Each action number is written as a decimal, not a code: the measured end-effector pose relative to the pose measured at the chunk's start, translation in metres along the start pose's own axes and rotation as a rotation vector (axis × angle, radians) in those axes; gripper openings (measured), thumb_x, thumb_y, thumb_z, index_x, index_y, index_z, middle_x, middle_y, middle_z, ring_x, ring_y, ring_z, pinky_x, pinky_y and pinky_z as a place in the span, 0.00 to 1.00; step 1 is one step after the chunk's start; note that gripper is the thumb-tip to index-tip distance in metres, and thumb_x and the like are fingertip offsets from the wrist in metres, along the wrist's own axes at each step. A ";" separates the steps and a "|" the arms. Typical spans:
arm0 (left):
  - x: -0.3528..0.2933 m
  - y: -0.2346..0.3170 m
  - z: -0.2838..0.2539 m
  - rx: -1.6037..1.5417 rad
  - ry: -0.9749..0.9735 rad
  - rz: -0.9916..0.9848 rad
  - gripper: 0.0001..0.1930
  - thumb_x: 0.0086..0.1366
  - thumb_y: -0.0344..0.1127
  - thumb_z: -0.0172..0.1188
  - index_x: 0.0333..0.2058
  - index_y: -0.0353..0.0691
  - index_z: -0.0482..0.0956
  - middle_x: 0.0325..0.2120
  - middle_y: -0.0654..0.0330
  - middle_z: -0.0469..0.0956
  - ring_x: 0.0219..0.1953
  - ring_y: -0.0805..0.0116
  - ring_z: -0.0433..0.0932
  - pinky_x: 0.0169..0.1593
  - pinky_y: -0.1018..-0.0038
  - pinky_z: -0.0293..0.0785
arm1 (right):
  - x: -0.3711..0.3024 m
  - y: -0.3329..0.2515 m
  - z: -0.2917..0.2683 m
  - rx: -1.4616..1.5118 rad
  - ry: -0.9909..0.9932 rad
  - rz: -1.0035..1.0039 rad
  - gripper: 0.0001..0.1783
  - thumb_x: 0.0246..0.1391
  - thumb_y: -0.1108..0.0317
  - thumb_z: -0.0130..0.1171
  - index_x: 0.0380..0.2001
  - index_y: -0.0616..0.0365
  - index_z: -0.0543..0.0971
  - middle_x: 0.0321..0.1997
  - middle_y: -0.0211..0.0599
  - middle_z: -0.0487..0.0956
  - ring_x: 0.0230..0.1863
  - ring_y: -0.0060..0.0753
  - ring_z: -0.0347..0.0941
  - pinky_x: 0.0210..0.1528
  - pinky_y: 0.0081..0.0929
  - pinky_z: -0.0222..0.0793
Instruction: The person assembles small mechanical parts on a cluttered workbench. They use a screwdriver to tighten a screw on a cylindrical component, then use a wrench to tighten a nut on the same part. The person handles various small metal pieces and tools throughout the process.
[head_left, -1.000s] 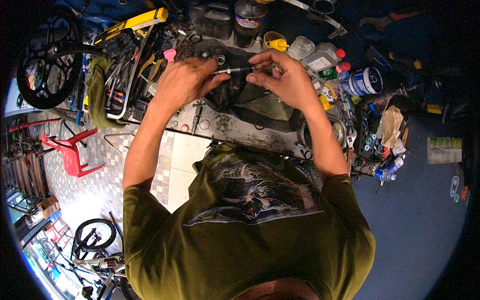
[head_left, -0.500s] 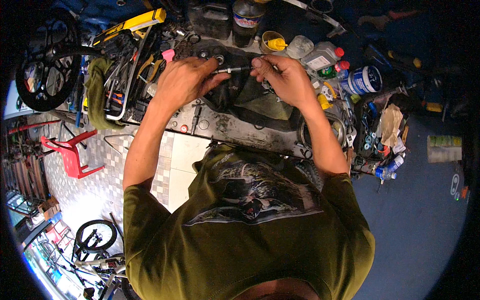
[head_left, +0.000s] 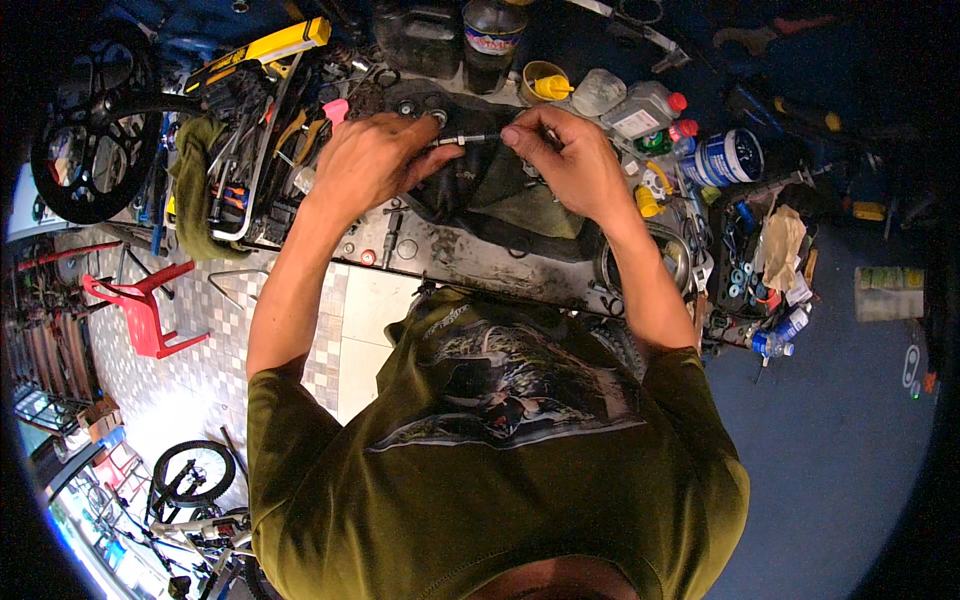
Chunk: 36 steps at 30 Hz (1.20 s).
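Note:
My left hand is closed on a slim metal axle, its thumb and fingers pinching the left end. A bright nut-like piece sits on the axle beside my thumb, and the part to its right is darker. My right hand is pinched at the axle's right end, where the fingertips hide whatever sits between them. Below both hands lies a dark cloth on the workbench. Small round metal parts rest on the cloth just beyond my left fingers.
Plastic bottles, a white-and-blue tub and a cup with a yellow cap crowd the right and back. Tools and a green rag fill the left. A red stool stands on the tiled floor.
My right hand has shifted very slightly, with its fingers turned a little at the axle's end. My left hand keeps its hold in about the same place.

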<state>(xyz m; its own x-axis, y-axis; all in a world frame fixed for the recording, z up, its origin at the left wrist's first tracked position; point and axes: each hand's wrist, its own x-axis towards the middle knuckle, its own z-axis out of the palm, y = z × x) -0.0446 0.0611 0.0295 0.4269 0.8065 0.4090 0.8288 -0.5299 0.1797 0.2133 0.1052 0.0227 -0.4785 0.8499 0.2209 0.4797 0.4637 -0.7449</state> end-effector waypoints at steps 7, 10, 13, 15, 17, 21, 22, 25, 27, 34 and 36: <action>-0.001 -0.002 0.005 -0.019 0.020 -0.002 0.18 0.63 0.51 0.67 0.28 0.42 0.75 0.21 0.54 0.77 0.27 0.50 0.79 0.28 0.56 0.71 | 0.000 -0.006 -0.006 0.104 -0.072 0.118 0.12 0.60 0.59 0.67 0.37 0.56 0.84 0.31 0.36 0.84 0.28 0.29 0.76 0.33 0.30 0.70; 0.002 -0.003 0.004 0.007 0.010 0.029 0.18 0.64 0.51 0.67 0.31 0.42 0.77 0.20 0.55 0.78 0.26 0.51 0.81 0.27 0.57 0.73 | 0.000 0.007 -0.002 0.132 -0.076 0.143 0.12 0.58 0.59 0.69 0.38 0.55 0.84 0.32 0.35 0.84 0.29 0.27 0.76 0.33 0.30 0.70; 0.002 -0.001 0.001 0.009 0.000 0.019 0.18 0.64 0.52 0.66 0.32 0.42 0.78 0.19 0.55 0.78 0.26 0.51 0.81 0.27 0.58 0.74 | -0.003 -0.003 -0.004 0.072 -0.003 0.050 0.12 0.59 0.58 0.68 0.37 0.55 0.85 0.32 0.34 0.85 0.31 0.26 0.78 0.34 0.30 0.71; 0.003 0.000 0.000 0.009 -0.006 0.007 0.18 0.64 0.52 0.66 0.32 0.42 0.78 0.20 0.55 0.78 0.26 0.51 0.81 0.28 0.58 0.74 | -0.004 -0.006 -0.007 0.081 -0.037 0.096 0.13 0.61 0.56 0.66 0.37 0.55 0.86 0.32 0.35 0.85 0.32 0.26 0.80 0.35 0.30 0.72; 0.003 0.000 0.001 0.019 -0.014 0.002 0.18 0.64 0.52 0.66 0.32 0.42 0.79 0.20 0.55 0.78 0.26 0.50 0.81 0.28 0.58 0.74 | -0.001 0.002 -0.002 0.112 0.017 0.022 0.14 0.62 0.56 0.66 0.35 0.56 0.86 0.31 0.35 0.85 0.31 0.26 0.80 0.34 0.29 0.72; 0.004 0.001 0.002 0.000 0.009 0.017 0.18 0.64 0.52 0.66 0.32 0.42 0.79 0.21 0.55 0.79 0.27 0.51 0.81 0.28 0.57 0.74 | 0.000 0.001 -0.004 0.237 -0.085 0.205 0.15 0.61 0.55 0.67 0.33 0.57 0.86 0.28 0.35 0.85 0.28 0.27 0.80 0.33 0.27 0.72; 0.005 0.001 0.002 0.002 0.014 0.015 0.18 0.64 0.52 0.66 0.32 0.42 0.79 0.21 0.55 0.79 0.27 0.51 0.81 0.29 0.57 0.74 | 0.000 0.003 -0.002 0.235 -0.052 0.174 0.16 0.60 0.55 0.67 0.33 0.58 0.86 0.27 0.36 0.84 0.27 0.28 0.79 0.32 0.28 0.72; 0.007 0.002 0.003 0.008 0.003 -0.004 0.18 0.64 0.52 0.66 0.31 0.42 0.79 0.21 0.55 0.80 0.28 0.50 0.82 0.29 0.57 0.74 | -0.002 0.009 0.003 0.175 0.033 0.113 0.17 0.60 0.54 0.68 0.32 0.58 0.86 0.23 0.37 0.82 0.24 0.29 0.76 0.30 0.30 0.71; 0.009 0.003 0.002 0.024 -0.022 -0.017 0.18 0.64 0.52 0.65 0.31 0.42 0.79 0.21 0.54 0.80 0.28 0.50 0.82 0.29 0.57 0.74 | -0.003 0.013 0.001 0.069 0.067 0.100 0.17 0.59 0.53 0.68 0.31 0.59 0.86 0.21 0.38 0.80 0.22 0.29 0.74 0.29 0.31 0.70; 0.012 0.004 0.009 0.031 -0.030 -0.007 0.18 0.65 0.54 0.65 0.31 0.43 0.78 0.21 0.53 0.79 0.26 0.48 0.81 0.28 0.55 0.74 | -0.005 0.006 -0.006 0.050 0.083 0.034 0.15 0.58 0.56 0.69 0.34 0.58 0.84 0.22 0.37 0.78 0.21 0.29 0.70 0.27 0.30 0.67; 0.013 0.004 0.009 0.029 -0.022 0.000 0.18 0.65 0.53 0.65 0.30 0.43 0.78 0.20 0.54 0.79 0.26 0.49 0.81 0.27 0.56 0.74 | -0.006 0.002 -0.006 0.094 0.119 -0.033 0.14 0.58 0.57 0.70 0.35 0.58 0.84 0.23 0.35 0.79 0.21 0.29 0.70 0.27 0.30 0.67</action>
<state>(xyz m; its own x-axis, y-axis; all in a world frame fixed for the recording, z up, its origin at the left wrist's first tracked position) -0.0328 0.0718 0.0275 0.4343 0.8125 0.3888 0.8389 -0.5221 0.1540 0.2220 0.1022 0.0238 -0.4000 0.8606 0.3153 0.3914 0.4715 -0.7902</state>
